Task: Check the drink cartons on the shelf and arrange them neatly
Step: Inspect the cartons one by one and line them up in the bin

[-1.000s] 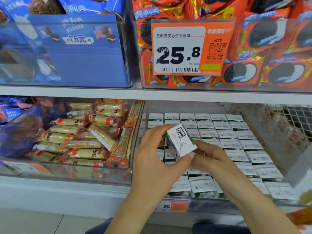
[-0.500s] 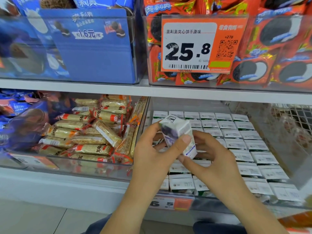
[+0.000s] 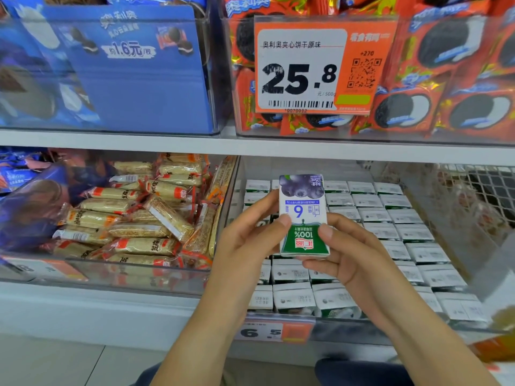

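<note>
Carton [image 3: 303, 215] base behind hands' [image 3: 299, 256] fingers

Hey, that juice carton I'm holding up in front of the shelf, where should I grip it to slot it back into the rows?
Probably by its narrow side faces near the green end, coming from above. The carton is a flat box held upside down between left hand and right hand; the rows of cartons sit tightly packed, leaving little finger room.

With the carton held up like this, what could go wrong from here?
1. The white-and-green blueberry drink carton is held with its print upside down; it may be shelved inverted.
2. The left hand and right hand pinch it only by its edges, so it might slip onto the packed rows of white carton tops below and knock them askew.
</note>
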`<act>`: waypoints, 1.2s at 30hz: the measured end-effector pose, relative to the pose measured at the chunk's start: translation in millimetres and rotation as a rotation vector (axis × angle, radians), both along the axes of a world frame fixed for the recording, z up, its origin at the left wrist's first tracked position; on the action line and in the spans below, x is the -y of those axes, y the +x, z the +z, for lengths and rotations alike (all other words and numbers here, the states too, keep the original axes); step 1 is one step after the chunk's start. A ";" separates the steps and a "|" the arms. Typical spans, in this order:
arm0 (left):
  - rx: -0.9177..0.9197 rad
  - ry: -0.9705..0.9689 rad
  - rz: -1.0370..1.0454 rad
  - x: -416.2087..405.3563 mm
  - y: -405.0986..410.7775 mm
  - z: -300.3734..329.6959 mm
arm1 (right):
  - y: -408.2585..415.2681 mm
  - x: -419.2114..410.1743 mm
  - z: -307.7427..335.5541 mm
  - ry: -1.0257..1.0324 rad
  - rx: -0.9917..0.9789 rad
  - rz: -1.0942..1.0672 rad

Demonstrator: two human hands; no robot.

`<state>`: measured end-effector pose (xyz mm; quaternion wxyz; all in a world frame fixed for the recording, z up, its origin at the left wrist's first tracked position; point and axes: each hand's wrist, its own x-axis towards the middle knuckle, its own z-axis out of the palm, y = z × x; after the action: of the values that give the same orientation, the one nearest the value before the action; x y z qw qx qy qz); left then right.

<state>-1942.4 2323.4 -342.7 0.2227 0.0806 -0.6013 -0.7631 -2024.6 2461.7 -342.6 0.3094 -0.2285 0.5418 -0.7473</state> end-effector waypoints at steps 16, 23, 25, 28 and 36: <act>0.090 0.012 -0.028 -1.8 -0.6 3.1 | -7.8 -0.3 0.2 -0.060 0.374 -0.015; 0.067 -0.012 -0.012 -1.0 -1.0 1.1 | -5.9 -5.4 0.4 0.085 -0.081 -0.068; 0.066 0.009 0.016 0.5 -1.9 0.7 | -5.0 -5.5 -1.1 0.126 -0.268 -0.119; 0.085 0.024 0.037 2.6 -3.5 1.5 | -5.4 -7.3 -9.8 0.288 -0.803 -0.287; 0.128 -0.063 0.058 0.2 0.9 0.3 | -8.7 -8.5 -16.8 0.405 -1.314 -0.449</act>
<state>-1941.4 2323.2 -342.4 0.2079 0.1396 -0.6356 -0.7303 -2033.3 2470.2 -359.4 -0.2048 -0.4521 0.7776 -0.3861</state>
